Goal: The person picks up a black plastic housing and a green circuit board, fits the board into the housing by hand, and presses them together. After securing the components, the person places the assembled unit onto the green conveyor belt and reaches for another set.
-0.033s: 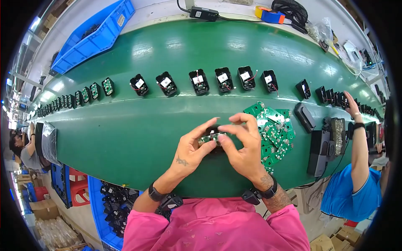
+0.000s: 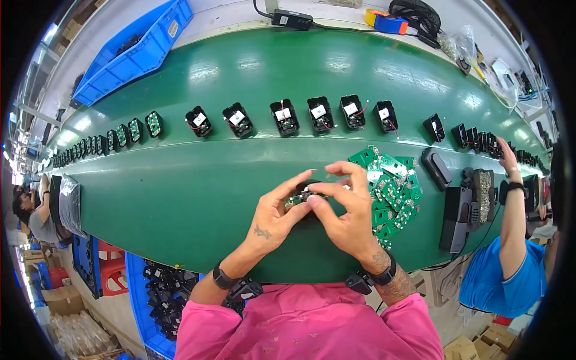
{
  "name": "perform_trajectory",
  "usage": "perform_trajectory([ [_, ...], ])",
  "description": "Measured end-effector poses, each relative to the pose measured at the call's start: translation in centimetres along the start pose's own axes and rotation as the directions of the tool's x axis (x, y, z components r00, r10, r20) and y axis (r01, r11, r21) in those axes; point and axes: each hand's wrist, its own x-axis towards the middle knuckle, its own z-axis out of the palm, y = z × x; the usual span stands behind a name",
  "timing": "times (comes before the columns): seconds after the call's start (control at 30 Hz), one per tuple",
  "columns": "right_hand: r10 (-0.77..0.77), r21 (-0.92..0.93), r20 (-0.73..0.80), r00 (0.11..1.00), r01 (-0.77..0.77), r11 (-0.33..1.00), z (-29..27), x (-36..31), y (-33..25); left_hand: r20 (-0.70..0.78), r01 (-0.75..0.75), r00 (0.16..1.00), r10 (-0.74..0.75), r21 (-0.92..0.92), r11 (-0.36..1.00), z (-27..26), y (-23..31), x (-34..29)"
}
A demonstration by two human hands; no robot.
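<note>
The left hand (image 2: 270, 215) grips a circuit board (image 2: 293, 200) between its fingers; the right hand's (image 2: 350, 211) fingers meet there, hold unclear.

The left hand (image 2: 270, 219) grips a green circuit board (image 2: 293, 201) beside the right hand (image 2: 348, 211).

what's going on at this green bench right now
A person in a pink top holds a small green circuit board in the left hand, with the right hand's thumb and forefinger at it. A pile of loose green circuit boards lies to the right. Open black plastic housings stand in a row farther back; at its right part is the hand of a co-worker in blue.
</note>
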Motion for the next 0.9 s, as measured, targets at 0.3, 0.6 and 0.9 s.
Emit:
perform_trajectory([
  [0.3,0.131,0.119,0.102,0.986,-0.143,0.983,0.6,-0.3,0.4,0.055,0.025,0.998,-0.024,-0.016,1.000,0.0,0.0,0.0],
  [0.6,0.152,0.217,0.147,0.977,-0.182,0.959,0.9,-0.3,0.2,-0.062,-0.103,0.992,0.110,0.109,0.989,0.7,-0.8,0.2],
  [0.9,-0.054,-0.174,0.181,0.982,0.086,0.981,0.1,0.1,-0.2,-0.178,-0.299,0.906,0.384,0.371,0.879,0.5,-0.4,0.0],
])
